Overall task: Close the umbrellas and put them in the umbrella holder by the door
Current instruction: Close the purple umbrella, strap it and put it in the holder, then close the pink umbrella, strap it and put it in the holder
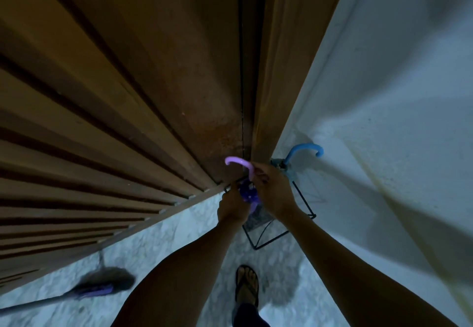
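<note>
beside the door [153,96], both hands grip the purple umbrella [247,191] over the holder [304,214]; its tip could miss the wire frame.

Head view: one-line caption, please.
Both hands hold a closed purple umbrella over the wire holder; blue umbrella already inside.

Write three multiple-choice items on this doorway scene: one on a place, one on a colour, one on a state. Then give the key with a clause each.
1. Where does the blue-handled umbrella stand?
A. in the wire holder by the wall
B. flat on the floor
C. hung on the door

2. What colour is the hooked handle at the hands?
A. red
B. pale purple
C. black

3. What are the left hand and right hand doing?
A. hanging idle
B. sweeping with the broom
C. both gripping the purple umbrella

Key: A, it rises from the wire frame; B, the hook reads lilac; C, fingers curl round it.
</note>
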